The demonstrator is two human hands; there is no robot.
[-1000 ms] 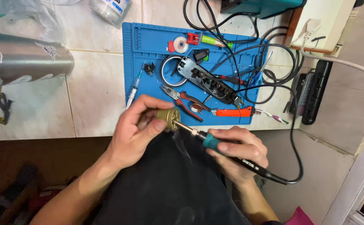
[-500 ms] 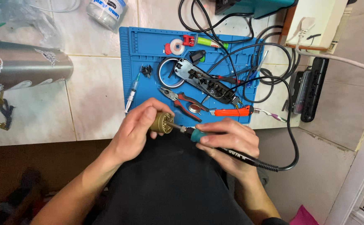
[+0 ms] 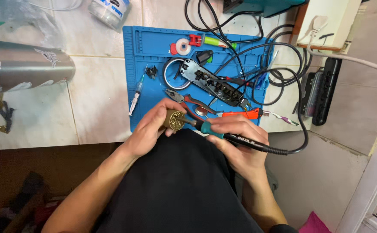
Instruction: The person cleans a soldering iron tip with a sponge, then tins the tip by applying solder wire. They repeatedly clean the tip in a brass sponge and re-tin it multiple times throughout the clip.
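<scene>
My left hand grips a small round tin of brass wool, tilted so its open face points right. My right hand holds a soldering iron with a black handle and teal collar; its metal tip is pushed into the brass wool. Both hands hover at the near edge of the blue work mat, above my dark-clothed lap. The iron's black cable runs off to the right.
On the mat lie pliers, a syringe, a solder reel, a black circuit part with wires, an orange cutter. A metal bottle lies at the left, a black power strip on the right.
My hands have shifted slightly up and right toward the mat's edge. The iron's tip, beside the tin a second ago, is now pushed into the brass wool.
</scene>
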